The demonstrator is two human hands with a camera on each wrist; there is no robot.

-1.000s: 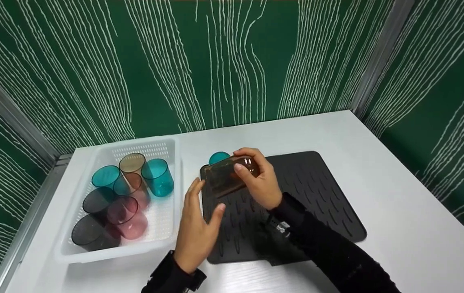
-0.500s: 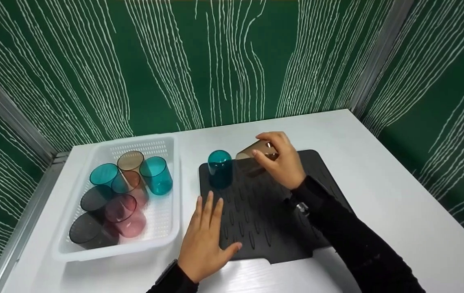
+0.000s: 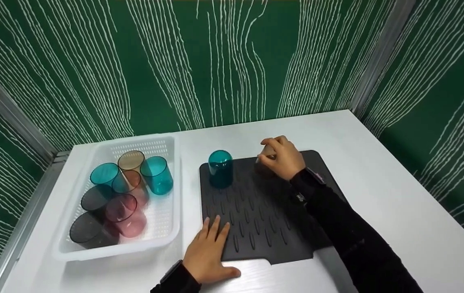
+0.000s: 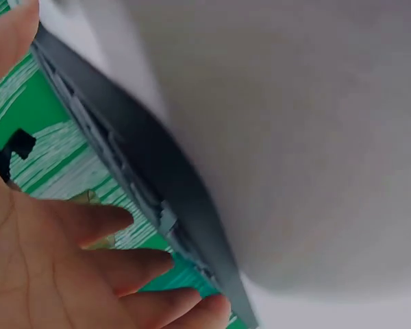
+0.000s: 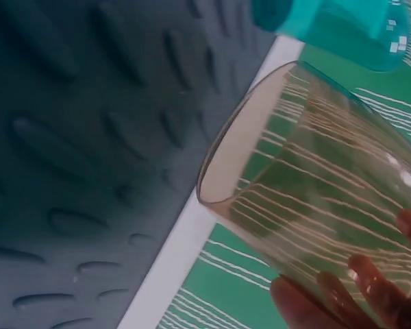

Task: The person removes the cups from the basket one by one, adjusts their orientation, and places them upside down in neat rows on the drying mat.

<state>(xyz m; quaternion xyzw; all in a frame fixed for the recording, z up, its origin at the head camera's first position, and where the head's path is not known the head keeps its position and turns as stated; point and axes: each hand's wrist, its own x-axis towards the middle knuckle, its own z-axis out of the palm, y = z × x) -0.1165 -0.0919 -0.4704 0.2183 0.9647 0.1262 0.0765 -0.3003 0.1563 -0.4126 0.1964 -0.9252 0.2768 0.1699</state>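
In the head view my right hand (image 3: 283, 158) grips a clear brownish plastic cup (image 5: 315, 171) by its base end, mouth down, close over the back of the black ridged drying mat (image 3: 252, 211). The right wrist view shows the cup's round rim facing the mat, with fingertips (image 5: 370, 274) against its side. A teal cup (image 3: 220, 169) stands upside down at the mat's back left corner. My left hand (image 3: 209, 254) lies with straight, spread fingers at the mat's front left edge, holding nothing.
A white perforated basket (image 3: 176, 203) stands on the white table (image 3: 399, 203) at the left. Inside are several upright cups, among them a teal cup (image 3: 158, 179), a pink cup (image 3: 132, 224) and a grey cup (image 3: 89, 232). Green walls (image 3: 232, 61) with white lines enclose the table.
The right hand has carried the brownish cup right and tipped it from lying sideways to mouth down over the mat. The left hand has moved down toward the mat's front left edge.
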